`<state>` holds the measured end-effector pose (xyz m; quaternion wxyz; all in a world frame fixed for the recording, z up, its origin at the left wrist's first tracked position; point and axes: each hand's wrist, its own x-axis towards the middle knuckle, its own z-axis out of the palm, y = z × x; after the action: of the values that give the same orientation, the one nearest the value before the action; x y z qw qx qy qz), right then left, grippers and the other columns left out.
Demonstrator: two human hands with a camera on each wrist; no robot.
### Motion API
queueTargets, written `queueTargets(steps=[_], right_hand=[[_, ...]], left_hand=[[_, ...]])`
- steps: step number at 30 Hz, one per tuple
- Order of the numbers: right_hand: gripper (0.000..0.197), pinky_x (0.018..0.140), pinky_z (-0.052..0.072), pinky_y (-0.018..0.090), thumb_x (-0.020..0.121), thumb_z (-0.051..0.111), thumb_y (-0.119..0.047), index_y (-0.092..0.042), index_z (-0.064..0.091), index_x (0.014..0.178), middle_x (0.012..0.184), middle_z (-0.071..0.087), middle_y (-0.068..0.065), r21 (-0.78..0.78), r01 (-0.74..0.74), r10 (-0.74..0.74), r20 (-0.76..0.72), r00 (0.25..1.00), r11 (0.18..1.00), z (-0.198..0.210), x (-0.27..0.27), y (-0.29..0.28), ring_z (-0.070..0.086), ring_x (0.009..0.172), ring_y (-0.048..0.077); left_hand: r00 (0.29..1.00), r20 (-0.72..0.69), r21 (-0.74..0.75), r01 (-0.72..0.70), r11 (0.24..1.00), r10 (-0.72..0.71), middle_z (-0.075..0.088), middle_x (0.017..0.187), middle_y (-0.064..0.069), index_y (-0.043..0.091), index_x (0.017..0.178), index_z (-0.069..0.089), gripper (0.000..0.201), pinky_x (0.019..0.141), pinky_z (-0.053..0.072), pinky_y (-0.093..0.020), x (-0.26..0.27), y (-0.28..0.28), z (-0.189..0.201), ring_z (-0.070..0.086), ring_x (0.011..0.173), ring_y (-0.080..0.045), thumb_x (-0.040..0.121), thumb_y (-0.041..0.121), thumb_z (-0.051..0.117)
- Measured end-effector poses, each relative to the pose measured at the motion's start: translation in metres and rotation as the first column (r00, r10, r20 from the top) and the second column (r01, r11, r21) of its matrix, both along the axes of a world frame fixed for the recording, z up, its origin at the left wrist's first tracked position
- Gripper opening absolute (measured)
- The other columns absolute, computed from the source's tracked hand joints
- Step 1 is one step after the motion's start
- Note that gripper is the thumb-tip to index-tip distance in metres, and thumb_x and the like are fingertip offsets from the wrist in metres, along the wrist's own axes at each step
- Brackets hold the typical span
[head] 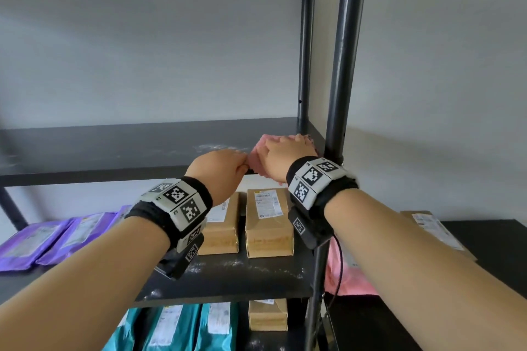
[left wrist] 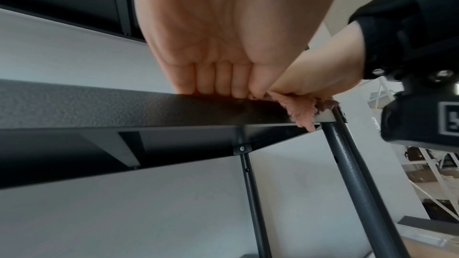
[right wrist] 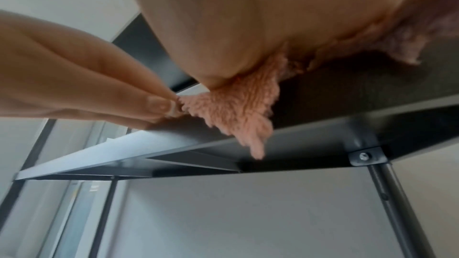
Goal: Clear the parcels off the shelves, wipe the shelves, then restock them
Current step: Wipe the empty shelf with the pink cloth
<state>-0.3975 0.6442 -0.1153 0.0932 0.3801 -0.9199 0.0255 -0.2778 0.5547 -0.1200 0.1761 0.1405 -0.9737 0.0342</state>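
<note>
1. Grey wall (head: 171,51) backs a black metal shelving unit with round dark uprights (head: 343,65); a black side table (head: 484,239) stands just to its right.
2. Upper shelf (head: 114,148) carries no parcels. Pale dusty smears show on its surface near the right front corner.
3. Pink cloth (head: 258,157) lies on the upper shelf at the right front corner, beside the front upright. One corner of the cloth hangs over the shelf's front edge, as the right wrist view shows (right wrist: 248,125).
4. Right hand (head: 285,151) rests palm-down on top of the cloth, pressing it to the shelf. How far its fingers are curled cannot be told.
5. Left hand (head: 219,165) sits just left of the right hand at the shelf's front edge. Its fingers are curled, and thumb and fingertip pinch the cloth's near left edge (right wrist: 171,103).
6. Middle shelf (head: 228,279) holds two brown cardboard parcels (head: 269,225) side by side with white labels, and purple mailer bags (head: 48,236) to their left. White specks lie on the bare front area.
7. Lower shelf holds teal mailer bags (head: 171,328) and one further brown parcel (head: 268,316).
8. Side table holds a flat brown parcel (head: 436,231); a pink mailer bag (head: 350,273) lies beside the front upright.
</note>
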Motion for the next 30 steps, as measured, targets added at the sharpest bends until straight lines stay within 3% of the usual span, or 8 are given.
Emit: queueTargets(steps=[7,11,14,17,20,23,26,30], right_hand=[[0.056,0.109,0.026,0.051,0.098,0.015,-0.042,-0.013,0.046,0.134,0.139,0.046,0.013,-0.087,0.041,-0.039,0.020,0.999,0.995,-0.005,0.009,0.023,0.037,0.129,0.036],[0.040,0.095,0.043,0.048,0.092,0.038,-0.041,-0.010,0.059,0.107,0.117,0.059,0.009,-0.033,0.137,-0.134,0.082,0.988,0.990,0.011,0.005,0.013,0.054,0.112,0.034],[0.036,0.105,0.038,0.037,0.086,0.058,-0.028,0.004,0.049,0.072,0.121,0.061,0.004,0.143,0.310,-0.337,0.250,0.908,0.940,0.021,-0.005,-0.010,0.056,0.116,0.024],[0.038,0.103,0.038,0.045,0.081,0.047,-0.045,-0.013,0.061,0.097,0.115,0.061,0.007,0.025,0.258,-0.256,0.253,0.933,0.966,0.016,-0.010,-0.015,0.056,0.114,0.031],[0.049,0.103,0.034,0.049,0.092,0.026,-0.045,-0.020,0.053,0.125,0.129,0.055,0.008,-0.087,0.092,-0.079,0.140,0.987,0.992,0.007,-0.002,0.008,0.049,0.120,0.032],[0.056,0.103,0.035,0.044,0.098,0.014,-0.045,-0.020,0.057,0.123,0.124,0.060,0.007,-0.073,0.049,-0.037,0.159,0.987,0.996,0.007,-0.010,0.006,0.053,0.113,0.025],[0.047,0.092,0.041,0.041,0.096,0.021,-0.046,-0.019,0.058,0.106,0.114,0.063,0.007,-0.107,0.093,-0.071,0.195,0.978,0.990,0.010,-0.007,0.001,0.057,0.099,0.026],[0.044,0.099,0.034,0.049,0.094,0.030,-0.043,-0.020,0.053,0.123,0.126,0.055,0.008,-0.094,0.096,-0.076,0.199,0.977,0.991,0.013,0.013,-0.022,0.049,0.119,0.033]], left_hand=[[0.997,0.042,-0.032,0.068,0.997,-0.067,0.059,0.086,0.004,0.019,0.089,0.052,0.020,0.063,0.039,-0.028,0.002,-0.007,0.001,0.055,0.079,-0.017,0.096,0.030,0.038],[0.991,0.090,-0.018,0.098,0.995,-0.096,0.061,0.103,0.003,0.020,0.104,0.053,0.016,0.074,0.047,-0.031,0.005,-0.013,0.003,0.057,0.093,-0.017,0.094,0.028,0.042],[0.986,0.113,0.012,0.119,0.993,-0.119,0.059,0.119,0.002,0.017,0.119,0.052,0.027,0.088,0.047,-0.034,0.006,-0.015,0.005,0.055,0.107,-0.019,0.096,0.024,0.041],[0.980,0.133,0.059,0.143,0.988,-0.150,0.059,0.124,0.000,0.017,0.124,0.054,0.031,0.092,0.045,-0.034,0.009,-0.025,0.012,0.054,0.112,-0.021,0.097,0.021,0.039],[0.988,0.117,0.023,0.096,0.995,-0.099,0.063,0.115,-0.003,0.017,0.119,0.059,0.030,0.086,0.047,-0.034,0.018,-0.038,0.018,0.057,0.105,-0.023,0.098,0.022,0.038],[0.996,0.092,-0.080,0.012,0.997,-0.005,0.063,0.111,0.002,0.025,0.115,0.062,0.030,0.078,0.050,-0.032,0.029,-0.050,0.017,0.058,0.102,-0.022,0.098,0.027,0.037],[0.998,0.038,-0.135,-0.048,0.990,0.054,0.063,0.105,0.006,0.031,0.110,0.064,0.029,0.069,0.045,-0.028,0.037,-0.058,0.013,0.059,0.097,-0.020,0.097,0.032,0.037],[0.995,0.018,-0.168,-0.092,0.982,0.096,0.062,0.105,0.007,0.030,0.107,0.064,0.032,0.064,0.036,-0.027,0.053,-0.069,0.011,0.059,0.094,-0.018,0.099,0.033,0.034]])
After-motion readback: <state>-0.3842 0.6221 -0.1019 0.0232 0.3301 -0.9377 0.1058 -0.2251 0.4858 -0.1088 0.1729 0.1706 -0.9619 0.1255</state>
